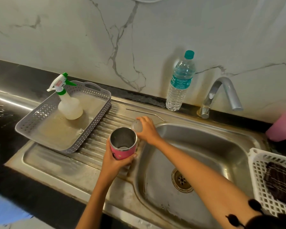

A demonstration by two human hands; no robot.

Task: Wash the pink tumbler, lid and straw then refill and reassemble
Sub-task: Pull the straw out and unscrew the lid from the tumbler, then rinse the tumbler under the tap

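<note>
My left hand [115, 160] grips the pink tumbler [123, 143] upright over the ribbed drainboard; its steel inside is open to view. Just behind it my right hand [147, 129] holds the clear lid [136, 126], fingers curled over its top. The bent metal straw [145, 114] lies flat on the drainboard behind both hands, untouched. A full water bottle [180, 81] with a teal cap stands against the wall.
A grey perforated tray [96, 119] with a spray bottle [69, 103] sits at left on the drainboard. The sink basin [196, 154] and tap [221, 95] lie at right. A white basket [257, 176] and a pink cup [282, 128] stand at far right.
</note>
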